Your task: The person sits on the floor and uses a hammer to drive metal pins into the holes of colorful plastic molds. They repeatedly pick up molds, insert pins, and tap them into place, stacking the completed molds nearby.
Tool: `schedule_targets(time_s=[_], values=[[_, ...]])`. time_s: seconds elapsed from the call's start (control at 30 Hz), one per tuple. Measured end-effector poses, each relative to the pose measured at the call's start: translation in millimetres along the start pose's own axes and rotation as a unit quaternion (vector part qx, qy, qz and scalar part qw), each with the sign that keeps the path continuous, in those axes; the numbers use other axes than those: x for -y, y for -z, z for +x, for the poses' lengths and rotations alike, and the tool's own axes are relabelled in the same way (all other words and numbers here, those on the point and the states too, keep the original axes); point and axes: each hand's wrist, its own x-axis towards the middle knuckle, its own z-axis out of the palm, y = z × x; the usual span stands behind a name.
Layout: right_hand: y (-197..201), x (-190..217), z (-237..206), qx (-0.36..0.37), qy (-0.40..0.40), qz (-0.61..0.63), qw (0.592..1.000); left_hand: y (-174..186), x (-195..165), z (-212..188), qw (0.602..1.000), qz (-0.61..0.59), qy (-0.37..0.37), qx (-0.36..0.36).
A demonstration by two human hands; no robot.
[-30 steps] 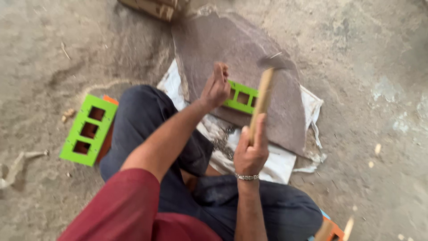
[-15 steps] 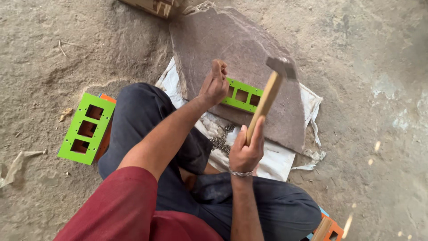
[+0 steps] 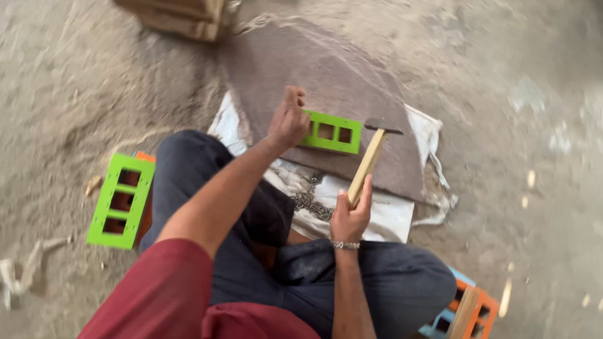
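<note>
I sit cross-legged on the rough concrete floor, with a flat brown stone slab lying in front of my knees on a white cloth; the slab's far edge runs close to a wooden block at the top, and its right edge ends over the rumpled cloth, beyond which the floor is open out to the right. My left hand is curled tight on the left end of a green frame with rectangular openings, which lies flat on the slab, well inside its edges, with bare stone all round it. My right hand is closed round the lower part of the wooden handle of a hammer, over the cloth near my lap; the handle slants up and away from me, and the dark metal head sits just beside the right end of the green frame, whether touching it I cannot tell. A small heap of dark metal bits lies on the cloth between my two hands. To my left a second green frame rests on the floor beside my knee, well apart from the slab, and by my right thigh orange and blue frames crowd the corner
</note>
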Motion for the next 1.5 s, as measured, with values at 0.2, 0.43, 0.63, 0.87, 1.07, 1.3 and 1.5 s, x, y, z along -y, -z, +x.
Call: schedule_targets(time_s=[0.2,0.43,0.63,0.87,1.07,1.3,1.5], values=[[3,-52,23,-0.067,-0.303,0.488,0.816,10,-42,3,0.897,0.267,-0.119,0.332],[-5,-56,3,-0.086,-0.268,0.140,0.949,-4,-68,-28,0.887,0.307,-0.177,0.295],[13,-20,-18,-0.140,-0.002,0.002,0.990,-6,-84,-88,0.952,-0.055,0.199,0.225],[60,23,-4,-0.110,-0.074,0.183,0.974,-15,-145,-175,0.957,-0.079,0.025,0.280],[113,29,-19,0.040,-0.052,0.250,0.966,0,-174,-164,0.809,-0.412,0.282,0.310],[105,62,-61,-0.081,0.150,-0.179,0.969,10,-165,-170,0.738,-0.455,0.440,0.232],[128,90,-73,-0.023,0.168,-0.220,0.961,5,-166,-190,0.769,-0.455,0.384,0.233]])
